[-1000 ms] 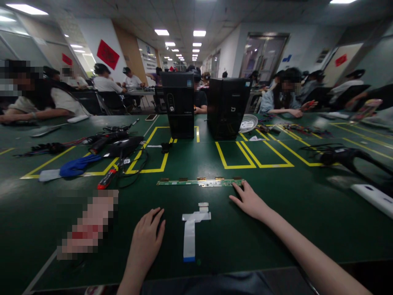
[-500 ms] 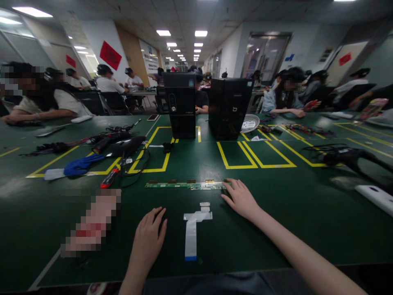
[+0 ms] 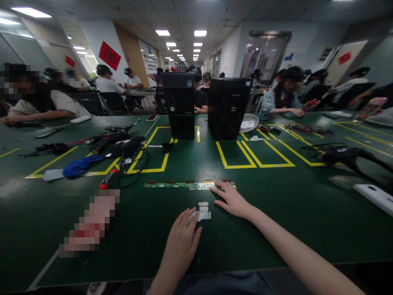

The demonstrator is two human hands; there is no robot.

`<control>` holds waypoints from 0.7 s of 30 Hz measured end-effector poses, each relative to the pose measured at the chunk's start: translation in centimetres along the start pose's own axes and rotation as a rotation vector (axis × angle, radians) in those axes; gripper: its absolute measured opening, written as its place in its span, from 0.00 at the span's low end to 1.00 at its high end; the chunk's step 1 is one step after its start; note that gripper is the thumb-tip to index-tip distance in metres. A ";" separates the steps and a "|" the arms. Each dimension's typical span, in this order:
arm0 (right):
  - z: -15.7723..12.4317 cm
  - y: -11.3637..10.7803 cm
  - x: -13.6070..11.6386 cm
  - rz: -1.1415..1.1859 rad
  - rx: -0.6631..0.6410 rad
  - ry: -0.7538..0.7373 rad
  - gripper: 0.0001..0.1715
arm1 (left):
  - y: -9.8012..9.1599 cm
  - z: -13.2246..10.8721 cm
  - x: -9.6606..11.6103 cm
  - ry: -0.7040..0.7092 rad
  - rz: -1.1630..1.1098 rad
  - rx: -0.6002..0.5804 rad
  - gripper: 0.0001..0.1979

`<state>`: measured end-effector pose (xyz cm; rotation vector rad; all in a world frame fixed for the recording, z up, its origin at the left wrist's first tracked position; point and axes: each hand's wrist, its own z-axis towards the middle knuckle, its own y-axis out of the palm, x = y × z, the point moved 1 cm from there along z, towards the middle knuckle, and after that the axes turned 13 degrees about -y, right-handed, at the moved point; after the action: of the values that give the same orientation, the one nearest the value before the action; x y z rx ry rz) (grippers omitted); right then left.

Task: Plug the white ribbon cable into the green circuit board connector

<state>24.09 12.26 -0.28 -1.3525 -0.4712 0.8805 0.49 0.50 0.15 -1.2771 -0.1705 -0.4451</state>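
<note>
The tabletop [image 3: 322, 233] is dark green, marked with yellow tape outlines [image 3: 241, 167], and bears a green circuit board [image 3: 167, 185] with golden-brown tabs and a whitish ribbon cable [image 3: 205, 215]. The left tower [image 3: 182, 123] and right tower [image 3: 224, 108] are black, the glove [image 3: 80, 164] blue, the wall poster [image 3: 109, 55] red.

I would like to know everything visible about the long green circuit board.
The circuit board is a narrow green strip, silvery toward the right, with five brownish-gold tabs along its far edge. It lies flat, crosswise on the green table. The right hand partly covers its right portion, apparently touching it.
</note>
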 end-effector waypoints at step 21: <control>-1.7 -0.2 -3.0 0.048 -0.020 -0.055 0.30 | 2.7 0.3 2.2 0.057 0.035 -0.028 0.23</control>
<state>23.55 8.87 0.14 -1.3653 -0.4930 0.9565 3.62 0.84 -1.38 -1.2914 -0.0943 -0.4548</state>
